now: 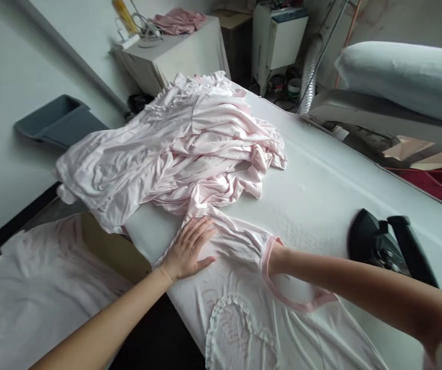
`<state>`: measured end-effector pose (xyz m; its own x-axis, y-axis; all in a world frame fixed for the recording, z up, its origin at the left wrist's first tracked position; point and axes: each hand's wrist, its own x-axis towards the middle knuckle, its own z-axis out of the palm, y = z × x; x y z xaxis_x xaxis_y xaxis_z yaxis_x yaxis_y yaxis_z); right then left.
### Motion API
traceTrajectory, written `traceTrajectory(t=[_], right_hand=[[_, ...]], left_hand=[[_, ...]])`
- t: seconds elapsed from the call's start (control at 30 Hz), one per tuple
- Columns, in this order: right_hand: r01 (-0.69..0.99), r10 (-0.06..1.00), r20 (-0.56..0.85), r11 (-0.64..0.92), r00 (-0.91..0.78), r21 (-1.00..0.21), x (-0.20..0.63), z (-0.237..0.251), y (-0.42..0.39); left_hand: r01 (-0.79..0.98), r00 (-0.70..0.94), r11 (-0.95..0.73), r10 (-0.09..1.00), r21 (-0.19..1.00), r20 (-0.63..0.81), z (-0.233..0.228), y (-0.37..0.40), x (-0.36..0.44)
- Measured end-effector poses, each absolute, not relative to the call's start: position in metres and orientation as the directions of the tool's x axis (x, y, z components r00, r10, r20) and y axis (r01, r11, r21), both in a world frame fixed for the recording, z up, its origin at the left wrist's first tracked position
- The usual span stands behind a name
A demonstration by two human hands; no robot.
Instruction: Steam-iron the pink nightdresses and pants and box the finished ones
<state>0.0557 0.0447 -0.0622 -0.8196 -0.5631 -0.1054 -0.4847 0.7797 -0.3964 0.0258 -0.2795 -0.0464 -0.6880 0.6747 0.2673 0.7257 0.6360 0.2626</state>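
A pale pink shirt with a pink neckband and a ruffled heart outline lies spread on the padded ironing table. My left hand rests flat on its shoulder and sleeve area, fingers stretched out. My right forearm enters through the neck opening, so my right hand is hidden inside the shirt. Just beyond, a heap of pale pink garments lies piled on the table. To the right of my right forearm stands a black iron, apart from the shirt.
At left are a grey bin and light garments hanging over something below table height. A cloth-covered side table with a pink cloth stands at the back, near a white cabinet. A padded roll is at right.
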Motion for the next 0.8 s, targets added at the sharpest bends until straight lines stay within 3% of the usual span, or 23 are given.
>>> traceTrajectory(t=[0.1,0.2,0.23,0.33,0.37,0.43,0.5,0.57,0.63,0.7,0.73,0.8], right_hand=[[-0.527,-0.579,-0.104,0.792,-0.809,-0.306,0.084,-0.015,0.079],[-0.322,-0.329,-0.029,0.936,-0.944,-0.143,0.121,0.013,0.057],[-0.267,-0.271,-0.012,0.953,-0.962,-0.141,0.129,0.014,0.038],[-0.298,-0.311,-0.019,0.923,-0.950,-0.242,0.129,0.002,-0.017],[-0.264,-0.279,-0.022,0.928,-0.960,-0.261,0.121,-0.001,-0.022],[-0.058,-0.059,0.005,0.967,-0.998,-0.248,0.100,0.004,-0.002],[0.232,0.256,0.107,0.952,-0.961,-0.198,0.085,0.023,0.053],[0.479,0.506,0.234,0.862,-0.830,-0.165,0.081,0.050,0.119],[0.643,0.656,0.234,0.753,-0.718,-0.138,0.086,0.075,0.174],[0.740,0.748,0.080,0.664,-0.659,-0.110,0.095,0.096,0.202],[0.763,0.764,-0.044,0.637,-0.644,-0.109,0.100,0.104,0.206],[0.772,0.720,-0.283,0.615,-0.633,-0.163,0.111,0.120,0.194]], left_hand=[[0.585,-0.810,0.781,0.550,0.218,0.205,-0.057,-0.276,0.020],[0.405,-0.913,0.889,0.379,0.213,0.151,-0.058,-0.259,0.015],[0.353,-0.934,0.912,0.331,0.207,0.135,-0.056,-0.254,0.011],[0.203,-0.978,0.960,0.191,0.191,0.080,-0.046,-0.250,-0.009],[0.154,-0.987,0.969,0.145,0.191,0.063,-0.041,-0.254,-0.016],[0.066,-0.997,0.978,0.056,0.199,0.055,-0.029,-0.267,-0.028],[0.016,-0.991,0.974,-0.015,0.227,0.134,-0.019,-0.282,-0.029],[0.147,-0.965,0.943,0.070,0.298,0.254,-0.016,-0.287,-0.019],[0.495,-0.864,0.786,0.403,0.370,0.300,-0.021,-0.276,-0.004],[0.766,-0.613,0.490,0.753,0.415,0.242,-0.031,-0.250,0.004],[0.814,-0.508,0.393,0.839,0.428,0.195,-0.036,-0.232,0.003],[0.815,-0.472,0.383,0.874,0.436,0.114,-0.041,-0.191,-0.010]])
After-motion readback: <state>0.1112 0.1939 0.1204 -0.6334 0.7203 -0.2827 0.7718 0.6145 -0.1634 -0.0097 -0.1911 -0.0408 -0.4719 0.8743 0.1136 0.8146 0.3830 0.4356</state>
